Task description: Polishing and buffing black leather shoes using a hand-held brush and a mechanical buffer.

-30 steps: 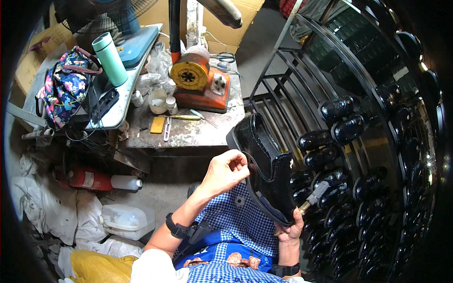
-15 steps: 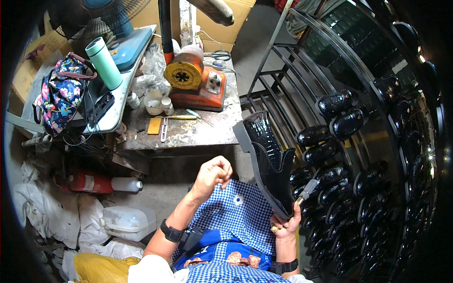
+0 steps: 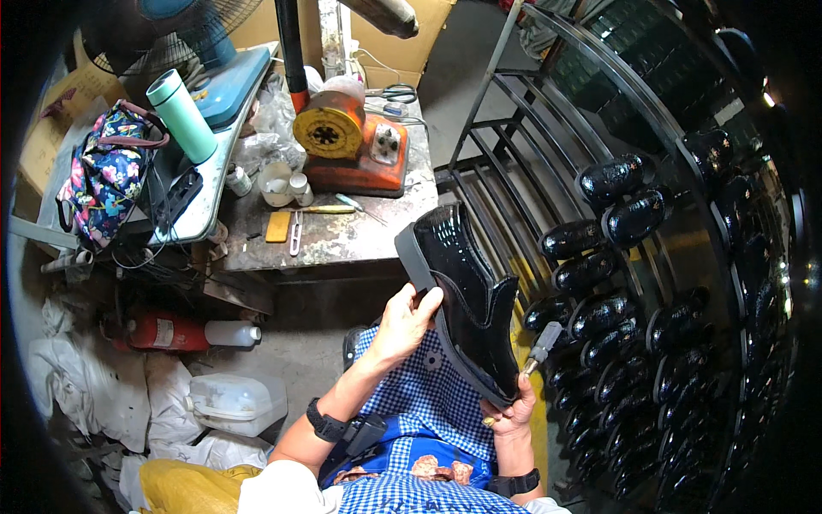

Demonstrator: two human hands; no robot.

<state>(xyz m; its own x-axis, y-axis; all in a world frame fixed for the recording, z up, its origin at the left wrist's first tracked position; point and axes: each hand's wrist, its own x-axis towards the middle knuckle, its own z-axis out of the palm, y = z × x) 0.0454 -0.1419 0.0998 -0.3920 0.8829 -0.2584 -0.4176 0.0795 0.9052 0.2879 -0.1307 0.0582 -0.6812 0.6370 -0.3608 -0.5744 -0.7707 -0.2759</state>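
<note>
Black and glossy, tilted right of the frame's centre: a boot [image 3: 469, 300], heel toward the upper left, toe toward the lower right. At the toe, closed in a pinch between thumb and fingers: the right hand [image 3: 514, 411], with a slim tool [image 3: 543, 341] also in its grasp, grey at the upper end, brass-coloured below, slanting up past the boot. Near the heel, half closed, fingers curled and thumb at the sole's edge: the left hand [image 3: 406, 325]; cannot tell whether gripping or only touching. Beneath both hands, a blue checked apron [image 3: 445, 415].

At upper centre, on a worn table [image 3: 360, 244], an orange machine [image 3: 364, 176] with a round yellow front, and nearby a yellow block [image 3: 277, 226]. At upper left, a mint-green bottle [image 3: 181, 116], upright beside a floral bag [image 3: 103, 184]. Down the right side, on a metal rack [image 3: 505, 176], rows of shiny black footwear [image 3: 611, 177]. At lower left, a translucent jug [image 3: 235, 403].
</note>
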